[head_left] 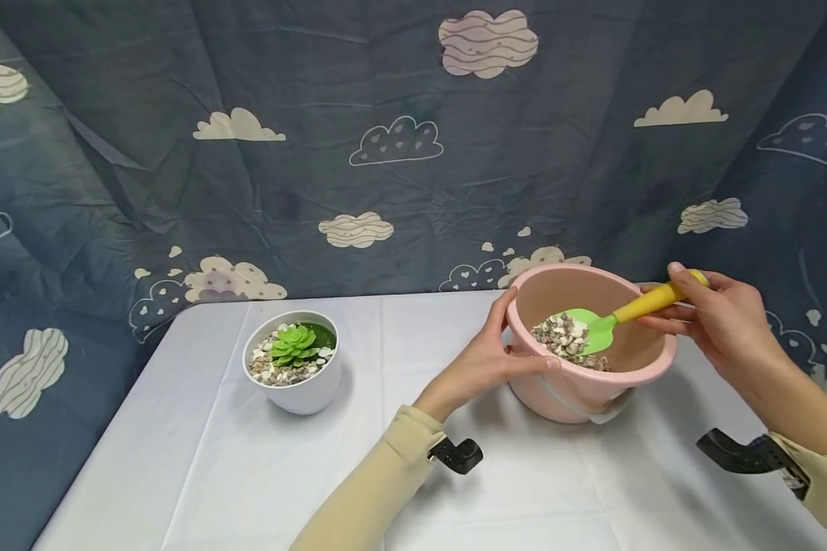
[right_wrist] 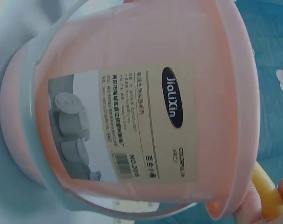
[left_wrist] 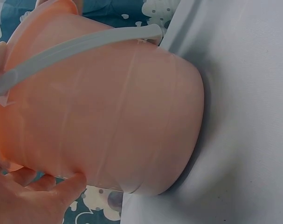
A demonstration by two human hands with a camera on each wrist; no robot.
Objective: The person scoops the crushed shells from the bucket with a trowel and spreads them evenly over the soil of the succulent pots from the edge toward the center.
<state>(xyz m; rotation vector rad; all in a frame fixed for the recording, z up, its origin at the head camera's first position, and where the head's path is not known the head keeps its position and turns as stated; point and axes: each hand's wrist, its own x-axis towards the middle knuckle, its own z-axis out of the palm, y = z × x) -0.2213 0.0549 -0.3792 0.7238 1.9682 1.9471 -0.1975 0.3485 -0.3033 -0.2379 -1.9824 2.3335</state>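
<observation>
A pink bucket (head_left: 565, 394) stands on the right half of the table, its pale handle (left_wrist: 80, 51) hanging down the outer wall. My left hand (head_left: 478, 356) grips the bucket's left rim, thumb on the near edge and fingers along the side. Between thumb and fingers, my right hand (head_left: 724, 314) holds the yellow handle of a small trowel (head_left: 644, 306). The trowel's green blade dips inside the bucket among small pebbles (head_left: 565, 335), some of which lie on it. In the right wrist view a printed label (right_wrist: 132, 126) covers the bucket's side.
A white pot (head_left: 310, 390) with a green succulent (head_left: 293, 346) and pebbles stands at the left of the white-covered table (head_left: 303, 482). Behind the table hangs a dark blue cloth (head_left: 303, 184) with cloud prints. Black straps (head_left: 458, 456) circle both wrists.
</observation>
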